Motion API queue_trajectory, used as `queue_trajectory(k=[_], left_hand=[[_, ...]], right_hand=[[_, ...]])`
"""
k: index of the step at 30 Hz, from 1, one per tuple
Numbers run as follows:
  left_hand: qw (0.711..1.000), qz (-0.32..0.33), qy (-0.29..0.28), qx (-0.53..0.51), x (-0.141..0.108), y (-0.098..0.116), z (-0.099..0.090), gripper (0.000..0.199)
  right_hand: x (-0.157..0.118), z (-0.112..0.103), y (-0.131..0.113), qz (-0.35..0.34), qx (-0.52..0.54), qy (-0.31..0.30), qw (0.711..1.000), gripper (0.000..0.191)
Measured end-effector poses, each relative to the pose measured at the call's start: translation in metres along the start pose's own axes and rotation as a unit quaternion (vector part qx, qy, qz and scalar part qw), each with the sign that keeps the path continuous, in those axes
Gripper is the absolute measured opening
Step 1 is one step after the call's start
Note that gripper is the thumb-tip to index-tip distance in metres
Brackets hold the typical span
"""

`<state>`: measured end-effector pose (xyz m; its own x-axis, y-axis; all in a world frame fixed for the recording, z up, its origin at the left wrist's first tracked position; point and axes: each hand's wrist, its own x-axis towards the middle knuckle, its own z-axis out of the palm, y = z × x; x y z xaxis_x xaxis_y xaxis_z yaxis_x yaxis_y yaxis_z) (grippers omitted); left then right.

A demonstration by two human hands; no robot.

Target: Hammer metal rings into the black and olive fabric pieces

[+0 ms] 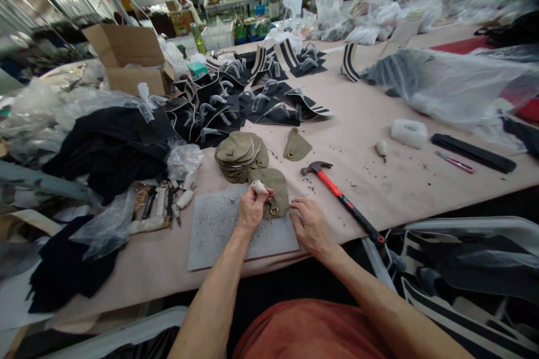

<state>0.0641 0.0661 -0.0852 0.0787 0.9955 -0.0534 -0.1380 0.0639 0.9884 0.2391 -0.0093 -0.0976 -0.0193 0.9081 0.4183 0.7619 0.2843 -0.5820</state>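
In the head view, my left hand (251, 207) is closed around a small tool with a white-wrapped handle (258, 185), its tip hidden. It stands over an olive fabric piece (278, 182) with a brass-coloured D-ring (274, 211) near its lower edge. That piece lies partly on a grey board (213, 235) strewn with dark specks. My right hand (312, 225) rests at the board's right side, fingers apart and slightly bent, by the fabric's edge; whether they touch it I cannot tell. A claw hammer (337, 190) with a red and black handle lies to its right.
Behind the board sits a stack of olive pieces (238, 154), with a single ringed piece (297, 145) beside it. Dark striped panels (269, 104) spread farther back. A wooden tray of tools (155, 205) lies left; a white-handled tool (381, 149) and black case (471, 152) lie right.
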Motion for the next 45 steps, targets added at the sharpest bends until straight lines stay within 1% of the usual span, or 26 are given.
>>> queue_trajectory(k=[3,5,8,11,12,14,15,18,19,21,22,23,24,26,27,28,29,31,33,34,38,39,40,43,44,45], left_hand=[[0.999,0.015,-0.005,0.032,0.000,-0.001,0.000,0.043],[0.996,0.041,-0.006,0.074,-0.001,-0.002,0.001,0.036],[0.984,0.088,0.001,0.155,-0.004,-0.003,0.003,0.024],[0.970,0.121,0.001,0.212,-0.008,-0.001,0.005,0.017],[0.967,0.128,-0.003,0.220,-0.009,0.000,0.005,0.016],[0.965,0.137,-0.017,0.223,-0.010,0.002,0.005,0.015],[0.965,0.139,-0.028,0.221,-0.010,0.004,0.005,0.014],[0.966,0.135,-0.061,0.214,-0.010,0.007,0.004,0.015],[0.966,0.133,-0.068,0.212,-0.009,0.007,0.003,0.015],[0.967,0.126,-0.075,0.210,-0.008,0.007,0.003,0.015],[0.967,0.121,-0.077,0.212,-0.007,0.007,0.003,0.015],[0.966,0.116,-0.079,0.215,-0.007,0.006,0.003,0.014],[0.966,0.112,-0.080,0.219,-0.007,0.005,0.003,0.014],[0.966,0.108,-0.079,0.223,-0.007,0.002,0.003,0.013],[0.966,0.108,-0.078,0.221,-0.007,0.000,0.003,0.013],[0.967,0.109,-0.075,0.218,-0.007,-0.001,0.003,0.013],[0.967,0.112,-0.073,0.216,-0.007,-0.002,0.003,0.013],[0.967,0.118,-0.071,0.217,-0.007,-0.003,0.002,0.011],[0.965,0.121,-0.070,0.222,-0.007,-0.003,0.002,0.010],[0.965,0.121,-0.071,0.223,-0.008,-0.003,0.002,0.010],[0.964,0.124,-0.078,0.221,-0.009,-0.001,0.003,0.007],[0.964,0.126,-0.079,0.223,-0.009,-0.001,0.004,0.007],[0.963,0.127,-0.079,0.226,-0.009,0.000,0.004,0.007],[0.960,0.128,-0.078,0.235,-0.009,-0.001,0.003,0.009],[0.961,0.129,-0.077,0.234,-0.009,-0.002,0.003,0.009],[0.962,0.130,-0.077,0.230,-0.009,-0.002,0.003,0.009]], right_hand=[[-0.004,-0.020,0.028,0.038,-0.070,0.034,0.996,0.017],[-0.005,-0.037,0.047,0.076,-0.147,0.024,0.986,0.020],[-0.003,-0.062,0.070,0.156,-0.258,-0.033,0.953,0.030],[0.005,-0.081,0.085,0.226,-0.269,-0.115,0.929,0.025],[0.009,-0.085,0.087,0.256,-0.232,-0.137,0.928,0.019],[0.019,-0.090,0.086,0.358,-0.072,-0.174,0.915,0.006],[0.024,-0.091,0.083,0.409,0.025,-0.189,0.892,0.007],[0.039,-0.092,0.066,0.511,0.279,-0.224,0.782,0.010],[0.043,-0.091,0.058,0.522,0.321,-0.228,0.756,0.008],[0.050,-0.091,0.040,0.535,0.365,-0.217,0.731,0.010],[0.052,-0.092,0.031,0.529,0.366,-0.201,0.739,0.013],[0.054,-0.095,0.022,0.506,0.350,-0.185,0.766,0.017],[0.055,-0.099,0.014,0.468,0.324,-0.167,0.805,0.022],[0.057,-0.110,0.000,0.341,0.224,-0.127,0.904,0.031],[0.058,-0.117,-0.005,0.266,0.152,-0.113,0.945,0.034],[0.059,-0.124,-0.008,0.198,0.076,-0.111,0.971,0.035],[0.059,-0.131,-0.011,0.140,0.000,-0.122,0.983,0.035],[0.060,-0.142,-0.015,0.064,-0.120,-0.174,0.975,0.032],[0.062,-0.150,-0.017,0.020,-0.179,-0.216,0.960,0.030],[0.064,-0.153,-0.019,0.008,-0.188,-0.210,0.959,0.031],[0.064,-0.155,-0.026,0.018,-0.154,-0.083,0.984,0.039],[0.063,-0.153,-0.027,0.019,-0.148,-0.074,0.986,0.040],[0.061,-0.151,-0.028,0.014,-0.149,-0.087,0.985,0.040],[0.062,-0.151,-0.031,-0.009,-0.165,-0.192,0.967,0.038],[0.064,-0.153,-0.033,-0.007,-0.160,-0.209,0.965,0.037],[0.067,-0.155,-0.036,0.005,-0.143,-0.200,0.969,0.038]])
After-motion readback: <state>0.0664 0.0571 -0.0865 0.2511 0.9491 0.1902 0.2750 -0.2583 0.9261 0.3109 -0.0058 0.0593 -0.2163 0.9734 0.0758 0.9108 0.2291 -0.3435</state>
